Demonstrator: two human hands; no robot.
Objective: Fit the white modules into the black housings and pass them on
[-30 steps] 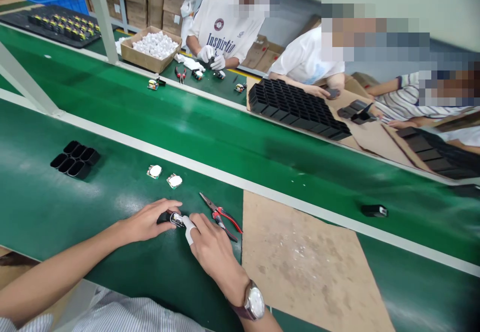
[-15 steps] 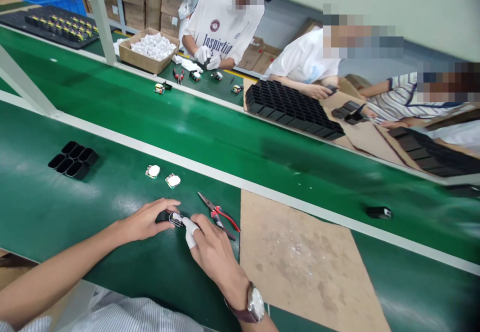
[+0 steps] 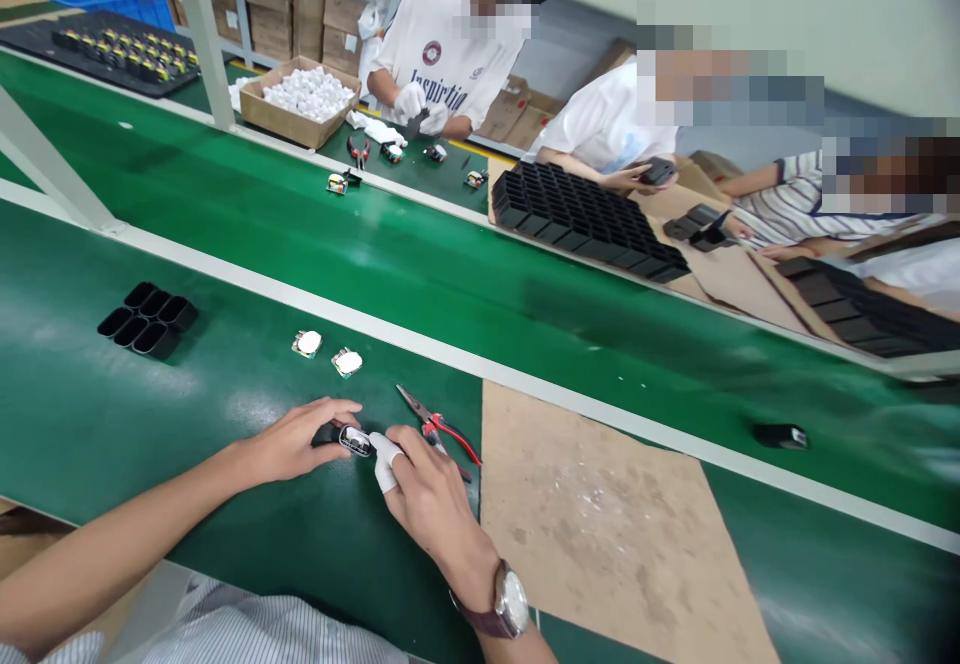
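The small black part [image 3: 352,439] lay on the green bench [image 3: 112,414], caught between the person's two hands. The left hand [image 3: 296,444] covered its left end, fingers curled down over it and gripping it. The right hand [image 3: 427,494] closed on its right end, a white-capped finger [image 3: 384,456] pressed against it. Red-handled pliers [image 3: 439,427] lay just beyond the right hand. Two small white pieces [image 3: 328,352] sat near, further up the bench, and a black tray [image 3: 148,320] stood well apart to the left.
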